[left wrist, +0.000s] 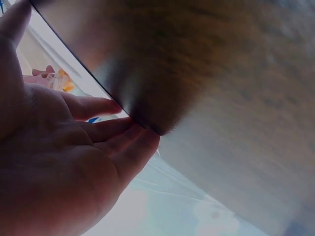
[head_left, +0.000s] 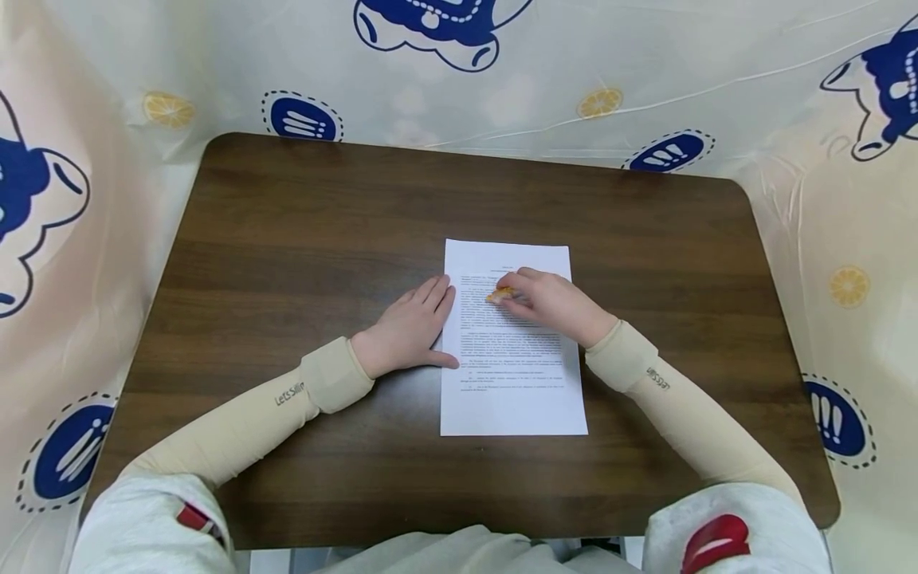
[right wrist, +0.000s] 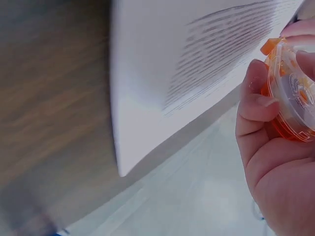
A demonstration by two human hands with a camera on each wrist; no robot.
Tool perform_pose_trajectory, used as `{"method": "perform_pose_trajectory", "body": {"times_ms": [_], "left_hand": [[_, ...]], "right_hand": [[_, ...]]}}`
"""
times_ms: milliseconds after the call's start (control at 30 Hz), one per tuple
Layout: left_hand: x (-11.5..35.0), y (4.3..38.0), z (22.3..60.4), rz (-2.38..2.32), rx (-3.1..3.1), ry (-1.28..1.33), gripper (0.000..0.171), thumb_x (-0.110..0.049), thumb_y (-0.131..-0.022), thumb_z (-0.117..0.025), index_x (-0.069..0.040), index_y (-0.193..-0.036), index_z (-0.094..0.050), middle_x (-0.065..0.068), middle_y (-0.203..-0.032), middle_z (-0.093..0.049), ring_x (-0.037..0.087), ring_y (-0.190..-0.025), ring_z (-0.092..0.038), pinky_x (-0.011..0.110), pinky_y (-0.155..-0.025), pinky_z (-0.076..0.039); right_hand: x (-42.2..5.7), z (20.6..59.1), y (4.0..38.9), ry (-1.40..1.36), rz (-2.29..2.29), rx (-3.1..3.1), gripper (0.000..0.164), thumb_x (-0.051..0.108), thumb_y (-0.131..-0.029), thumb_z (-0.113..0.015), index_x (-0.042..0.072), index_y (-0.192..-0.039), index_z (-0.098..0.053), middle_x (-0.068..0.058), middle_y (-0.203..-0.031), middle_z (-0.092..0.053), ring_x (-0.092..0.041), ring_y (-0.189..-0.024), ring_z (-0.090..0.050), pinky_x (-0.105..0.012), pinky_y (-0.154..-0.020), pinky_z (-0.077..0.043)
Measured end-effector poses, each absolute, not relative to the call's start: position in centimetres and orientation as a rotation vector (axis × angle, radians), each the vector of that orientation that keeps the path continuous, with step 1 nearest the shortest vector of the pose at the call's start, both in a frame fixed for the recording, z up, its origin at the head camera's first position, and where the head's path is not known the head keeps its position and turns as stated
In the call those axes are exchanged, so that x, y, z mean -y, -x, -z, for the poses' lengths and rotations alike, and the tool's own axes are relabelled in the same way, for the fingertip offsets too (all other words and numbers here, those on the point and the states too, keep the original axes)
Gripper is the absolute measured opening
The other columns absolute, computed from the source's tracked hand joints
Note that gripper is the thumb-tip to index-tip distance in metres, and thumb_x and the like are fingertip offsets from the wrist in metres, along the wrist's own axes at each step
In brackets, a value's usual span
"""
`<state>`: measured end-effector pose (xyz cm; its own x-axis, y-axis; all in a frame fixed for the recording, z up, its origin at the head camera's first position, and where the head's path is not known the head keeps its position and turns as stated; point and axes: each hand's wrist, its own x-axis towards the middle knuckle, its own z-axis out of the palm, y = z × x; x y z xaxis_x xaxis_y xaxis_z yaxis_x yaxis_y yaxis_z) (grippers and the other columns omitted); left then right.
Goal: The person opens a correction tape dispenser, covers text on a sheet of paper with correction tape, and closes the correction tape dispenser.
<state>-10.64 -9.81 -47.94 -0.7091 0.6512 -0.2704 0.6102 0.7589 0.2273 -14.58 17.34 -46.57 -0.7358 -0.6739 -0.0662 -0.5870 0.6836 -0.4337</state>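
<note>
On the cream left sleeve (head_left: 251, 422), at the lower left of the head view, dark letters (head_left: 290, 394), looking like "LetsSlim". On the right sleeve (head_left: 717, 430), at the lower right, more dark writing (head_left: 657, 379), too hard to read in full. On the white paper (head_left: 502, 414) in the middle, many rows of tiny black print (head_left: 509, 359), too small to read.

In the right hand (head_left: 552, 303), just right of the middle, a small round case (right wrist: 295, 105): see-through plastic with bright orange parts, a grey wheel inside and an orange tip (right wrist: 269, 46). Pinched between fingers and thumb, over the upper rows of print in the head view, and at the right edge of the right wrist view. Can't tell if touching the page.

Left of the middle, the left hand (head_left: 412, 327), loose and stretched out, with fingertips on the left edge of the page and thumb spread wide.

Under it all, a brown table (head_left: 323, 207) with round corners. Lots of wood to the left and right of the page, with less below. Past the far edge, at the top of the frame, a pale curtain (head_left: 516, 104) with blue shapes and orange slices (head_left: 168, 109).
</note>
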Motion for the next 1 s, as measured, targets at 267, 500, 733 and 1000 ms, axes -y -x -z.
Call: {"method": "perform_pose_trajectory", "body": {"times_ms": [267,500,733,1000], "left_hand": [[9.7,10.5,48.2,-0.156,-2.618,-0.977,0.118,-0.07,-0.085,-0.072,0.009,-0.159,-0.027,0.028,-0.169,-0.021,0.044,-0.155,-0.024,0.053,-0.122,-0.032],[9.8,10.5,48.1,-0.148,-2.627,-0.978,0.118,-0.07,-0.085,-0.073,0.009,-0.16,-0.028,0.028,-0.169,-0.021,0.043,-0.155,-0.024,0.053,-0.121,-0.032],[9.7,10.6,48.1,-0.138,-2.638,-0.987,0.117,-0.07,-0.086,-0.073,0.009,-0.159,-0.029,0.028,-0.168,-0.023,0.044,-0.155,-0.026,0.053,-0.121,-0.033],[9.7,10.5,48.2,-0.12,-2.649,-1.002,0.118,-0.071,-0.085,-0.073,0.01,-0.158,-0.03,0.029,-0.167,-0.024,0.044,-0.154,-0.028,0.053,-0.12,-0.034]], "right_hand": [[-15.7,46.8,14.4,1.164,0.527,-2.684,0.024,0.019,-0.098,-0.074,0.007,-0.119,-0.07,-0.006,-0.096,-0.067,-0.016,-0.071,-0.059,-0.03,-0.067,-0.052],[-15.0,46.3,14.4,1.198,0.461,-2.698,0.021,0.018,-0.099,-0.073,0.008,-0.117,-0.072,-0.006,-0.093,-0.065,-0.017,-0.071,-0.057,-0.03,-0.067,-0.051],[-14.7,46.1,14.5,1.228,0.397,-2.711,0.014,0.018,-0.099,-0.073,0.009,-0.11,-0.074,-0.005,-0.088,-0.063,-0.016,-0.067,-0.054,-0.03,-0.064,-0.05],[-14.7,46.1,14.6,1.243,0.386,-2.71,0.013,0.018,-0.1,-0.073,0.009,-0.108,-0.074,-0.006,-0.087,-0.063,-0.016,-0.066,-0.054,-0.03,-0.063,-0.05]]}}
